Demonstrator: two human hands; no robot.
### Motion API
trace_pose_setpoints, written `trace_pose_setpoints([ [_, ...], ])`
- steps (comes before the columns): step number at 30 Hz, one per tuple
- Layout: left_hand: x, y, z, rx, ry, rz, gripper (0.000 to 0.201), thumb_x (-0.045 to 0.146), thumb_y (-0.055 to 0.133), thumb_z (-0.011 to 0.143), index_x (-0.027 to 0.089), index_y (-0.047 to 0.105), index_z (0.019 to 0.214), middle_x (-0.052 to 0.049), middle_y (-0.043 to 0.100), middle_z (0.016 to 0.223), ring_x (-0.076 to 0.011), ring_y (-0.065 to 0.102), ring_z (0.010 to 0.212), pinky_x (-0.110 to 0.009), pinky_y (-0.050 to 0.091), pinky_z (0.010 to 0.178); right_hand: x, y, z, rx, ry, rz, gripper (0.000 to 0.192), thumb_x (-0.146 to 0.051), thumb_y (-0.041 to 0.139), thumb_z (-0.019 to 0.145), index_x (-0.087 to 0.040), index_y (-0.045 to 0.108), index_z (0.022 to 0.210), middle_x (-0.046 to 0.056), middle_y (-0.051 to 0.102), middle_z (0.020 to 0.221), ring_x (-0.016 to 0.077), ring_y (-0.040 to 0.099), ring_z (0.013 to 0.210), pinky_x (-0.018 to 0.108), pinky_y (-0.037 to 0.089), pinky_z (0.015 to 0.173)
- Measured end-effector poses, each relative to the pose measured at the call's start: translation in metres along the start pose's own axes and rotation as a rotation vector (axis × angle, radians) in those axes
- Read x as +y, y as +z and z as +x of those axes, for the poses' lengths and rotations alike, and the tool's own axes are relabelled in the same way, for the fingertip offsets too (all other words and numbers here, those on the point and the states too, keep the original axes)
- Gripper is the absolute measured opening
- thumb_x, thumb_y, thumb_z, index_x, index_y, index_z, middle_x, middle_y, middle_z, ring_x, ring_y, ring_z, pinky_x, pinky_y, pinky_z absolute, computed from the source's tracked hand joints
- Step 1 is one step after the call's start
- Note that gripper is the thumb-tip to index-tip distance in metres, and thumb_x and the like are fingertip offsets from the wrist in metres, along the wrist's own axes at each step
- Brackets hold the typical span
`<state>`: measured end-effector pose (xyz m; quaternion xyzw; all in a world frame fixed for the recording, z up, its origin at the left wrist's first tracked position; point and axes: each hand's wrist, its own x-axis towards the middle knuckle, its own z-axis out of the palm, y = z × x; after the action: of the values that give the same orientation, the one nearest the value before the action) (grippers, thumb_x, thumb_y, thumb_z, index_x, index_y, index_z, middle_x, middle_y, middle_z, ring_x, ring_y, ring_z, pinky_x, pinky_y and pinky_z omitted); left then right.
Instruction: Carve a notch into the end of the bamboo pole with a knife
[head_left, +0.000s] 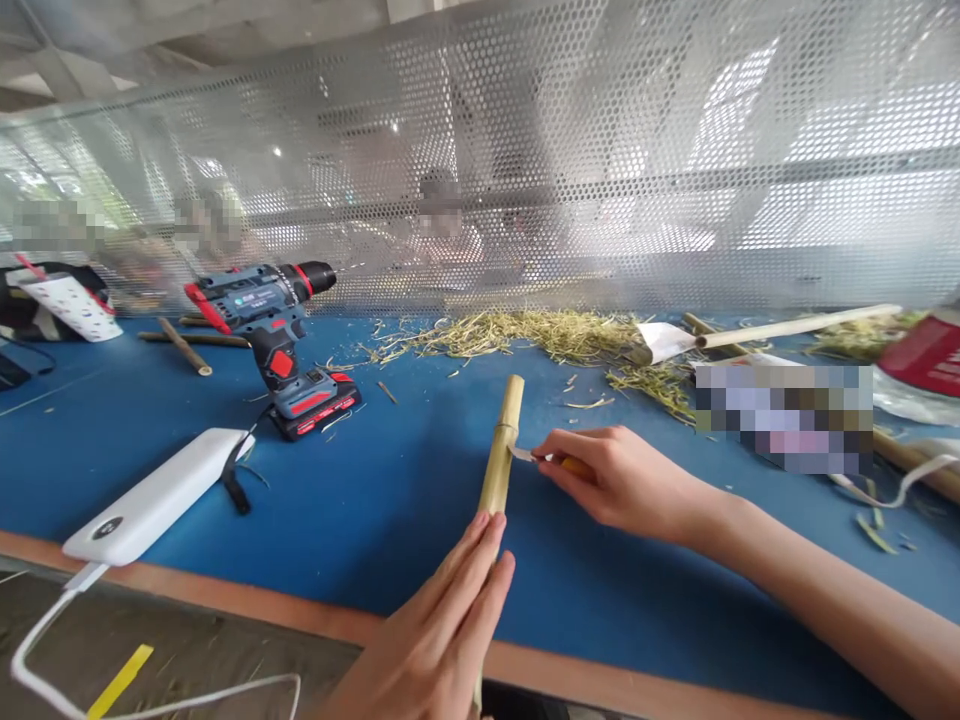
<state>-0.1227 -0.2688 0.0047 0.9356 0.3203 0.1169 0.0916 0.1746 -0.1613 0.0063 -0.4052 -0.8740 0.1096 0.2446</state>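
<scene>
Best shaved with left hand (pixel 435 640) gripping the bamboo stick (pixel 501 450) firmly, right hand (pixel 615 478) closed on the knife (pixel 525 455), stroking shallow, away from fingers.

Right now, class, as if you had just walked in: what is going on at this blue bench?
A person holds a bamboo stick in the left hand, tilted up off the blue table. The right hand presses a small knife with an orange handle against the stick's side, near a node. Shavings lie heaped toward the mesh screen. A cordless drill stands at the left, beside a white power bank with its cable. More sticks lie at the right.
</scene>
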Motion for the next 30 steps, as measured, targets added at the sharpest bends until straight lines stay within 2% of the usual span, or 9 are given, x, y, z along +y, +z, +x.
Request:
trace_pose_setpoints([
  [2, -0.004, 0.001, 0.001, -0.024, 0.028, 0.031, 0.115, 0.003, 0.059, 0.084, 0.028, -0.003, 0.178, -0.010, 0.016, 0.182, -0.0382, 0.037, 0.163, -0.051, 0.035, 0.134, 0.000, 0.002, 0.002, -0.004, 0.006, 0.006, 0.027, -0.035, 0.049, 0.112, -0.022, 0.071, 0.106, 0.004, 0.071, 0.075, 0.0169, 0.061, 0.061, 0.030, 0.036, 0.061],
  [5, -0.011, -0.001, 0.002, -0.030, 0.028, -0.010, 0.108, 0.005, 0.056, 0.090, 0.031, -0.001, 0.178, -0.008, 0.020, 0.182, -0.0356, 0.041, 0.161, -0.049, 0.037, 0.133, 0.000, 0.005, 0.005, -0.034, 0.011, 0.000, 0.028, -0.035, 0.048, 0.112, -0.023, 0.073, 0.110, 0.005, 0.072, 0.077, 0.0183, 0.064, 0.063, 0.031, 0.038, 0.062],
  [11, -0.019, -0.005, 0.001, -0.015, -0.035, -0.138, 0.100, 0.021, 0.067, 0.098, 0.036, 0.010, 0.178, -0.004, 0.034, 0.178, -0.0343, 0.046, 0.158, -0.045, 0.041, 0.131, -0.007, 0.005, 0.003, -0.117, 0.012, 0.014, 0.028, -0.037, 0.048, 0.112, -0.026, 0.072, 0.103, 0.002, 0.069, 0.068, 0.0181, 0.060, 0.058, 0.032, 0.034, 0.058],
  [17, -0.020, -0.006, 0.004, 0.014, 0.017, -0.091, 0.087, 0.015, 0.060, 0.099, 0.030, 0.023, 0.177, -0.006, 0.040, 0.176, -0.0320, 0.049, 0.156, -0.044, 0.041, 0.132, -0.028, 0.002, 0.000, -0.154, 0.008, 0.084, 0.022, -0.033, 0.053, 0.111, -0.028, 0.067, 0.095, -0.002, 0.066, 0.062, 0.0156, 0.057, 0.052, 0.031, 0.032, 0.054],
  [20, -0.022, -0.003, 0.005, 0.024, 0.018, -0.073, 0.073, 0.034, 0.065, 0.104, 0.022, 0.040, 0.171, -0.011, 0.044, 0.173, -0.0324, 0.048, 0.157, -0.042, 0.042, 0.132, -0.032, 0.000, -0.002, -0.156, 0.001, 0.073, 0.021, -0.032, 0.054, 0.110, -0.028, 0.064, 0.091, -0.003, 0.065, 0.061, 0.0154, 0.056, 0.050, 0.032, 0.031, 0.054],
  [22, -0.025, 0.003, 0.004, 0.080, -0.014, -0.116, 0.066, 0.048, 0.066, 0.103, 0.022, 0.053, 0.163, -0.012, 0.050, 0.170, -0.0330, 0.052, 0.155, -0.041, 0.047, 0.128, -0.033, -0.001, -0.004, -0.154, 0.003, 0.056, 0.024, -0.032, 0.053, 0.111, -0.028, 0.062, 0.089, -0.002, 0.065, 0.062, 0.0158, 0.056, 0.050, 0.033, 0.030, 0.054],
  [24, -0.029, 0.013, 0.000, 0.180, -0.047, -0.168, 0.061, 0.051, 0.067, 0.102, 0.025, 0.060, 0.156, -0.012, 0.056, 0.165, -0.0330, 0.057, 0.150, -0.041, 0.052, 0.124, -0.034, 0.000, -0.006, -0.170, -0.005, 0.050, 0.026, -0.034, 0.051, 0.112, -0.028, 0.061, 0.089, 0.000, 0.068, 0.067, 0.0162, 0.057, 0.052, 0.034, 0.031, 0.055],
  [27, -0.036, 0.027, -0.007, 0.332, -0.019, -0.187, 0.063, 0.049, 0.069, 0.099, 0.025, 0.057, 0.156, -0.011, 0.063, 0.158, -0.0324, 0.061, 0.146, -0.039, 0.054, 0.122, -0.035, 0.003, -0.009, -0.207, -0.019, 0.064, 0.028, -0.035, 0.048, 0.115, -0.028, 0.063, 0.092, 0.001, 0.071, 0.074, 0.0166, 0.059, 0.056, 0.035, 0.033, 0.056],
  [30, -0.040, 0.033, -0.009, 0.392, 0.012, -0.165, 0.067, 0.043, 0.070, 0.096, 0.024, 0.054, 0.157, -0.008, 0.065, 0.157, -0.0294, 0.064, 0.143, -0.035, 0.051, 0.124, -0.036, 0.006, -0.010, -0.224, -0.017, 0.072, 0.028, -0.034, 0.046, 0.116, -0.028, 0.066, 0.099, 0.001, 0.072, 0.079, 0.0177, 0.064, 0.061, 0.036, 0.036, 0.059],
])
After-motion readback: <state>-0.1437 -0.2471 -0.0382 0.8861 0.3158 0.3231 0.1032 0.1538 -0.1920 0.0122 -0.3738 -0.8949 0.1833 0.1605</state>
